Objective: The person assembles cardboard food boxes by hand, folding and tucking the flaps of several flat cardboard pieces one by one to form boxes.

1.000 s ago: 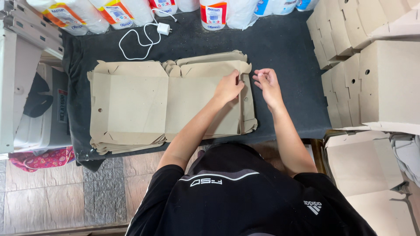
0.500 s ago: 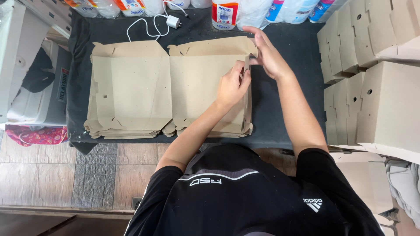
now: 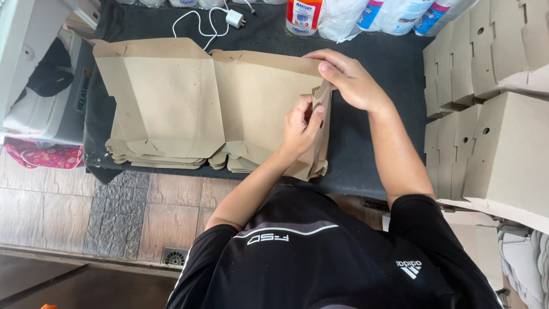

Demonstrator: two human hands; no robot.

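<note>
A stack of flat cardboard box blanks (image 3: 189, 109) lies on the dark surface (image 3: 372, 114). Both hands work its right side flap (image 3: 321, 123): the left hand (image 3: 300, 126) pinches it, fingers closed on it; the right hand (image 3: 351, 80) grips its top. A hard pull could crease it crookedly or drag lower blanks askew.

Dark cloth-covered table (image 3: 389, 63), grey and brown tiled floor (image 3: 114, 212), floor drain (image 3: 171, 257), daylight.
</note>
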